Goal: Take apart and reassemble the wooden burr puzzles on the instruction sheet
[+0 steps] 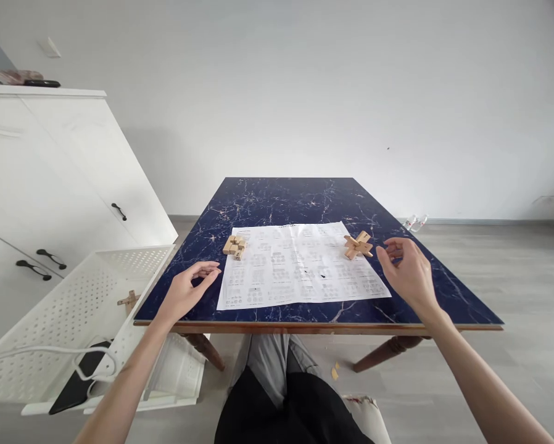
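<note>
A printed white sheet [281, 271] with faint diagrams and fold creases lies flat on the blue marbled table [286, 197]. On its left upper edge sits a blocky wooden puzzle [235, 246] made of light interlocking pieces. A star-shaped wooden burr puzzle [358, 245] rests at the sheet's right edge. My left hand [191, 288] is at the table's left side, near the blocky puzzle, with thumb and fingers apart and nothing between them. To the right of the star-shaped puzzle, my right hand [410, 271] is empty, its fingers loosely curved and apart from the thumb.
White perforated basket shelving [73, 296] stands left of the table, holding a wooden cross-shaped piece [129, 300], a black flat object [80, 377] and a white cable. Behind it is a white cabinet [64, 179]. A clear item [416, 222] lies on the floor by the wall.
</note>
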`<action>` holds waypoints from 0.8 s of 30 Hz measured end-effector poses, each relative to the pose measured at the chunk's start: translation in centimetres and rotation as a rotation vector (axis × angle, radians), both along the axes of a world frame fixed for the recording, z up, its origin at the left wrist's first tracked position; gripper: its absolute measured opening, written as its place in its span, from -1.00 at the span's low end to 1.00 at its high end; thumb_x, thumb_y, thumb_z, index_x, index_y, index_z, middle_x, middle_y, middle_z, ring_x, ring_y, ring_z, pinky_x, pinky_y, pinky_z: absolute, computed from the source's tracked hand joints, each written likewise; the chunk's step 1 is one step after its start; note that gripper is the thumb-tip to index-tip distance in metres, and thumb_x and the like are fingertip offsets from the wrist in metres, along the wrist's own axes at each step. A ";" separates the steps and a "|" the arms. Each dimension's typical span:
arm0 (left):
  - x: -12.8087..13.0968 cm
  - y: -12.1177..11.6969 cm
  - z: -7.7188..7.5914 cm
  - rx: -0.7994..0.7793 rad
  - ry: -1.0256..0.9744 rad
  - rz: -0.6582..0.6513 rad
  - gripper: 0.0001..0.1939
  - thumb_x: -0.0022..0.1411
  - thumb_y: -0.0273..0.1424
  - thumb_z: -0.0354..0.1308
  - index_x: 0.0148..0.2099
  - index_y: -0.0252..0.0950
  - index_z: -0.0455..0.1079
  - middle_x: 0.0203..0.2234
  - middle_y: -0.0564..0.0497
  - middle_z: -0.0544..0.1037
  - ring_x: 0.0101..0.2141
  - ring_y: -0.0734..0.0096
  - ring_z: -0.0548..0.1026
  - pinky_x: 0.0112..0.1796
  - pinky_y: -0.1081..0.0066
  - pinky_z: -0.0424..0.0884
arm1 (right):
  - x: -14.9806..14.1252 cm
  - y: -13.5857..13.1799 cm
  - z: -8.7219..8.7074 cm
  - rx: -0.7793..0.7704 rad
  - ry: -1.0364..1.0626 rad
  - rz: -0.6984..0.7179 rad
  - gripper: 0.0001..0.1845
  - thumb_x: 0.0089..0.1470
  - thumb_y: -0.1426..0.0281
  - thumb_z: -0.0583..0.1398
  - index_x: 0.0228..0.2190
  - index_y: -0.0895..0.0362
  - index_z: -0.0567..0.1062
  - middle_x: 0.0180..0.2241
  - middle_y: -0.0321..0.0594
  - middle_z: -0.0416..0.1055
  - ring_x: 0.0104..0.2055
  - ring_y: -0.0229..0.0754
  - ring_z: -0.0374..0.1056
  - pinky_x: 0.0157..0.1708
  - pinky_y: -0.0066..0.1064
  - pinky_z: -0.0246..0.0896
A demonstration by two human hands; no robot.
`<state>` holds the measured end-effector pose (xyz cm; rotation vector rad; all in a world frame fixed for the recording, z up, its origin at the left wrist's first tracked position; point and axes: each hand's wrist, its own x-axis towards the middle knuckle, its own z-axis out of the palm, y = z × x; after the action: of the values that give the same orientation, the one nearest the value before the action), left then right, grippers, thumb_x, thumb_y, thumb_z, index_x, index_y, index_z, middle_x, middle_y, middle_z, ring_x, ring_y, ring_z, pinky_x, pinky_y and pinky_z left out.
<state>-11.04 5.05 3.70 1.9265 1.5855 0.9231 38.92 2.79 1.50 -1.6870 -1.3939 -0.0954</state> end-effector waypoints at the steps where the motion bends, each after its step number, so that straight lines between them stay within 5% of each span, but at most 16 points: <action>1: 0.0 -0.1 0.1 0.000 -0.001 0.000 -0.52 0.36 0.08 0.21 0.05 -0.17 0.57 -0.01 -0.07 0.73 -0.01 0.06 0.67 0.12 0.15 0.53 | 0.4 0.3 -0.2 -0.036 0.002 0.009 -0.56 0.19 0.00 0.23 -0.11 0.08 0.48 -0.23 -0.02 0.58 -0.26 0.04 0.50 -0.17 -0.15 0.34; 6: 0.0 -0.7 0.3 0.021 0.031 -0.006 -0.46 0.34 0.14 0.19 0.03 -0.18 0.60 -0.03 -0.11 0.73 -0.02 0.01 0.66 0.07 0.17 0.55 | 0.1 2.3 -1.3 -0.244 0.173 0.013 -0.49 0.20 -0.11 0.21 -0.21 0.08 0.50 -0.41 -0.09 0.61 -0.33 0.06 0.52 -0.22 -0.19 0.30; 10: -0.1 -0.7 0.3 0.051 0.045 0.001 -0.47 0.32 0.14 0.19 -0.01 -0.19 0.62 -0.04 -0.11 0.74 -0.04 0.01 0.68 -0.01 0.22 0.57 | -0.9 4.1 -1.4 -0.310 0.271 0.043 -0.56 0.25 0.04 0.15 -0.53 0.04 0.46 -0.66 -0.20 0.47 -0.51 -0.03 0.44 -0.31 -0.27 0.24; 14: -0.6 -0.6 -0.1 0.090 0.043 0.000 -0.51 0.36 0.09 0.16 -0.01 -0.19 0.61 -0.08 -0.09 0.75 -0.06 0.04 0.69 -0.03 0.23 0.57 | -2.3 4.3 -1.1 -0.290 0.376 0.129 -0.55 0.23 0.10 0.13 -0.62 0.03 0.40 -0.68 -0.25 0.42 -0.57 -0.11 0.36 -0.39 -0.32 0.19; 19: -0.3 -1.1 -0.3 0.188 0.037 0.008 -0.55 0.42 0.03 0.11 -0.04 -0.21 0.58 -0.18 -0.10 0.75 -0.14 0.08 0.68 -0.04 0.19 0.58 | -6.5 1.9 -1.4 -0.272 0.577 0.412 -0.46 0.24 -0.14 0.09 -0.51 0.03 0.36 -0.59 -0.27 0.42 -0.60 -0.19 0.29 -0.55 -0.36 0.14; 24: 4.3 -2.2 -0.6 0.362 0.036 -0.050 -0.53 0.41 -0.04 0.19 0.20 -0.21 0.44 0.17 -0.22 0.57 0.19 -0.05 0.50 0.21 0.00 0.43 | -11.6 -0.2 -2.0 -0.311 0.685 0.707 -0.40 0.28 -0.23 0.08 -0.44 0.03 0.33 -0.55 -0.31 0.40 -0.61 -0.22 0.29 -0.58 -0.38 0.15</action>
<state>-6.70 2.81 3.07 2.2239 1.4590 1.2281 27.35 2.57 -0.53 -1.1752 -1.4041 1.0410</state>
